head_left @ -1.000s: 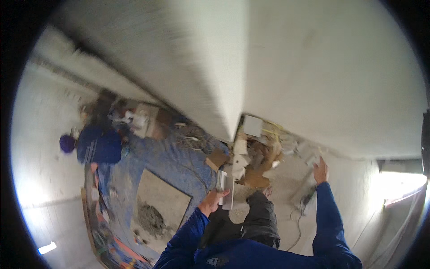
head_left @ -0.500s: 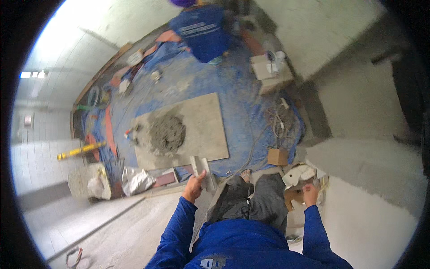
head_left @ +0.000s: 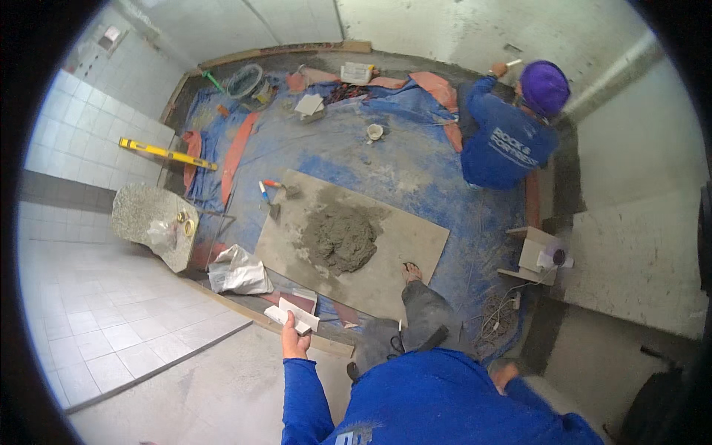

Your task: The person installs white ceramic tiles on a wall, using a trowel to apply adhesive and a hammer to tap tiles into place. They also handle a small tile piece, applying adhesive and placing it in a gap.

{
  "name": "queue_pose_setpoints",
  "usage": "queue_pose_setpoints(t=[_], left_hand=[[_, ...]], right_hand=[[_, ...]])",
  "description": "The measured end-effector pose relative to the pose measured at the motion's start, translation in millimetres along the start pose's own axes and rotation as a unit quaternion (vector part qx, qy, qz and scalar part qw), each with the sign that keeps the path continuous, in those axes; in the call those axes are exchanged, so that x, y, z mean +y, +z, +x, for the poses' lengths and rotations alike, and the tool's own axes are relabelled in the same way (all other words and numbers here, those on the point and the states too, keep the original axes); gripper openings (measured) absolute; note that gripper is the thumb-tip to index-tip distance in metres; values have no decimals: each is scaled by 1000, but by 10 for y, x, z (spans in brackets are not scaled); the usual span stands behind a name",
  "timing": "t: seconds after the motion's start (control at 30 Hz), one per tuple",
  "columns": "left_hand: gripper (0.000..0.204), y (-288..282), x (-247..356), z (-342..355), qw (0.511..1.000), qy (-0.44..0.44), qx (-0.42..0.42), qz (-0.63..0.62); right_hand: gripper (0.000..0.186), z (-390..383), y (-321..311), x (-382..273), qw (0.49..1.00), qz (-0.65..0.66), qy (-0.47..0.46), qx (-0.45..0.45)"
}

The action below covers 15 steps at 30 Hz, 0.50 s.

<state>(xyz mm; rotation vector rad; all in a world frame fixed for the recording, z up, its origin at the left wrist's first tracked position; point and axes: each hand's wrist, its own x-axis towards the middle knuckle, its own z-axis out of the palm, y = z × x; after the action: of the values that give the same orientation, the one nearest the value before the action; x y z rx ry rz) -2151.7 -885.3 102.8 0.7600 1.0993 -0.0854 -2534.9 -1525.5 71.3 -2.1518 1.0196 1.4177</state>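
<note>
Below, line by line:
Left hand: closed around a small stack of white tile pieces, held out over the pale floor edge.
Right hand: low beside the blue sleeve, mostly hidden; grip cannot be told.
Tile pieces: just beside the white bag, near the grey board.
Mortar heap: on the board's middle.
Trowels: at the board's far left corner.
Co-worker: crouched at the far wall.
</note>
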Motion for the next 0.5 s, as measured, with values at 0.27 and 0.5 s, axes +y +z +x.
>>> queue_pose_setpoints(t=[0.27, 0.5], left_hand=[[37, 191, 1420, -176, 995, 60, -79, 17], [48, 771, 3414, 918, 956, -58, -42, 285]], right_hand=[[31, 94, -4690, -4455, 849, 7, -333, 410], [33, -219, -3897, -8018, 839, 93, -390, 369]])
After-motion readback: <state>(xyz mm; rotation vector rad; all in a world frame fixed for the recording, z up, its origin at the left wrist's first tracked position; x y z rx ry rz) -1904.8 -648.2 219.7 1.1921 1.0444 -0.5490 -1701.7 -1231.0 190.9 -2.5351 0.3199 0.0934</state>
